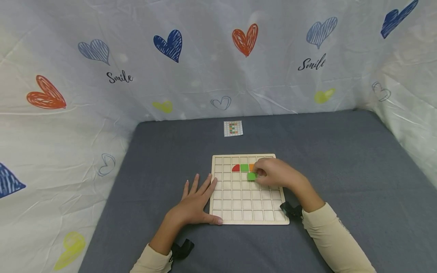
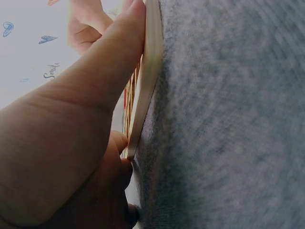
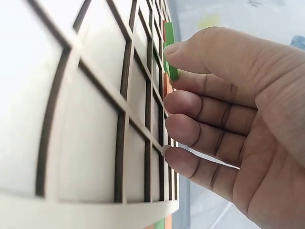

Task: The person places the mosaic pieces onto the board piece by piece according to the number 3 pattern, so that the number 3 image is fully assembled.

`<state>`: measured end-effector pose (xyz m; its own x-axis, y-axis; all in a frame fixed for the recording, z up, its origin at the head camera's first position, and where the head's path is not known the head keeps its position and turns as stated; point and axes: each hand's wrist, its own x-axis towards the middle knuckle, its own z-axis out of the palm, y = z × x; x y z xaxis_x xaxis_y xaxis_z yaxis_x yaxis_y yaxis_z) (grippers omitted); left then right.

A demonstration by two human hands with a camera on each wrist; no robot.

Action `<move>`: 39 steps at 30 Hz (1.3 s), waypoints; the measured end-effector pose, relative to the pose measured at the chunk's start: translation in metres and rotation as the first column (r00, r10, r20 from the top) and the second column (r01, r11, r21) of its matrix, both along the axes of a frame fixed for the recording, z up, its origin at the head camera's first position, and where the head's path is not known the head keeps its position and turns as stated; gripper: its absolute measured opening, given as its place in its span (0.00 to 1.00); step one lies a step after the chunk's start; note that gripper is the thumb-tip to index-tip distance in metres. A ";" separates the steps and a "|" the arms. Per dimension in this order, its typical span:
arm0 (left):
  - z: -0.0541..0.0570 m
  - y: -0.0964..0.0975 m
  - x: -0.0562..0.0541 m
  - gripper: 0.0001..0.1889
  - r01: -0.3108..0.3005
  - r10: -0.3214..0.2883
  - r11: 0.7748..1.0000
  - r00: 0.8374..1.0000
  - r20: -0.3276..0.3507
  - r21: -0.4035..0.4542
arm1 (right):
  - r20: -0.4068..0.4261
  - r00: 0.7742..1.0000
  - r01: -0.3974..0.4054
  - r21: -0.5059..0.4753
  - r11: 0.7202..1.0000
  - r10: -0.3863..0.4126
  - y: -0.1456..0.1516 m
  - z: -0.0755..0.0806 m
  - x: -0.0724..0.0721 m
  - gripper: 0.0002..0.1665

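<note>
A pale wooden grid board (image 1: 241, 205) lies on the grey cloth. My right hand (image 1: 277, 172) is over its upper right part and pinches a small green square tile (image 3: 171, 50) between thumb and forefinger, tilted just off the grid. In the row behind sit a red rounded piece (image 1: 236, 168), a green square (image 1: 244, 167) and an orange piece (image 1: 251, 167) partly covered by my right fingers. My left hand (image 1: 195, 204) rests at the board's left side with fingers spread, the thumb on the near left corner and fingertips at the left edge.
Behind the board lies a small card (image 1: 233, 129) printed with a coloured grid pattern. Grey cloth (image 1: 177, 151) covers the table. A white curtain (image 1: 205, 76) with hearts hangs around the back and sides. Orange and green bits (image 3: 164, 222) show past the board's edge in the right wrist view.
</note>
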<state>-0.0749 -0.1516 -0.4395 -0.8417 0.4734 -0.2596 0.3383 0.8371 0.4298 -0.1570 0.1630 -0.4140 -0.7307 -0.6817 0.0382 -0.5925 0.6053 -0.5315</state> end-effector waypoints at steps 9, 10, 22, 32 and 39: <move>0.000 0.001 0.000 0.67 -0.003 0.003 1.000 1.000 0.001 -0.004 | -0.052 0.997 -0.051 -0.019 0.999 0.050 -0.013 0.001 -0.002 0.09; 0.000 0.000 0.000 0.67 -0.002 0.002 1.000 1.000 0.002 -0.006 | -0.055 0.997 -0.055 -0.017 0.998 0.054 -0.015 0.001 -0.002 0.09; 0.001 0.000 0.000 0.67 0.001 -0.002 1.000 1.000 -0.003 -0.014 | -0.042 0.998 -0.050 0.015 0.999 0.051 -0.036 -0.003 -0.005 0.13; 0.001 0.000 0.000 0.67 0.001 -0.001 1.000 1.000 -0.008 -0.016 | -0.013 0.999 -0.033 0.035 0.999 0.033 -0.044 -0.004 -0.006 0.08; 0.003 0.001 0.001 0.67 0.001 -0.001 1.000 1.000 -0.010 -0.018 | -0.018 1.000 -0.004 0.049 0.999 0.005 -0.046 -0.004 -0.007 0.09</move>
<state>-0.0740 -0.1507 -0.4370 -0.8440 0.4692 -0.2601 0.3429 0.8447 0.4111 -0.1645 0.1174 -0.4180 -0.7268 -0.6866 0.0183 -0.6049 0.6272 -0.4906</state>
